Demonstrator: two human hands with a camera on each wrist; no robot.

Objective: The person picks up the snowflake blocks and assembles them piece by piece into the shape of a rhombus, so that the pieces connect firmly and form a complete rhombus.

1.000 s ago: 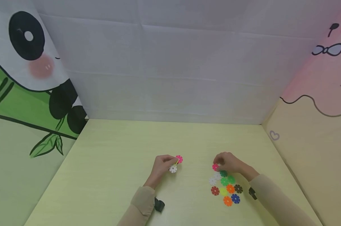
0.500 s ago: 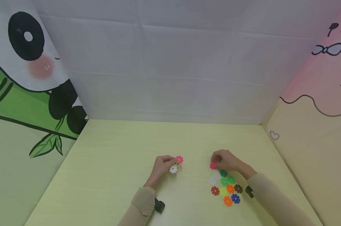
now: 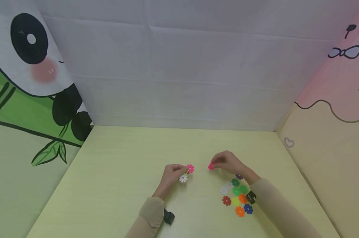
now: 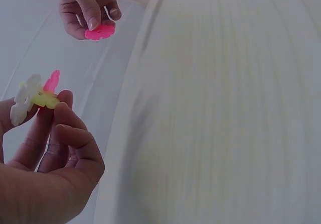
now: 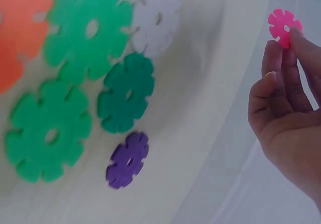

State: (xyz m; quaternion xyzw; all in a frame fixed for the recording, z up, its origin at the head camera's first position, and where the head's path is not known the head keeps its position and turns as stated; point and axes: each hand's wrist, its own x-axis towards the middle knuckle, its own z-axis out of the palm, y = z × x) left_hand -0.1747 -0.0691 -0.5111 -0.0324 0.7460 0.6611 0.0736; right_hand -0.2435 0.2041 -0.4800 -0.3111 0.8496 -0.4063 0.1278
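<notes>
My left hand [image 3: 171, 177] pinches a small joined cluster of notched plastic discs above the table. In the left wrist view the cluster shows a white disc [image 4: 25, 101], a yellow disc [image 4: 45, 100] and a pink disc [image 4: 52, 81] slotted together. To its right, my right hand [image 3: 230, 164] holds a single pink snowflake disc [image 5: 284, 25] between thumb and fingers, raised off the table. A gap separates that loose pink disc from the cluster.
Loose discs lie on the pale table [image 3: 114, 178] below my right forearm, among them a purple disc [image 5: 128, 160], a dark green disc [image 5: 126, 93], a red disc [image 3: 226, 200] and a blue disc [image 3: 248, 209]. A white sheet [image 3: 179, 72] stands behind.
My right hand has lifted the pink disc from the loose pile and moved left and away, toward the cluster. A purple disc now shows beneath its wrist. The left hand has barely moved.
</notes>
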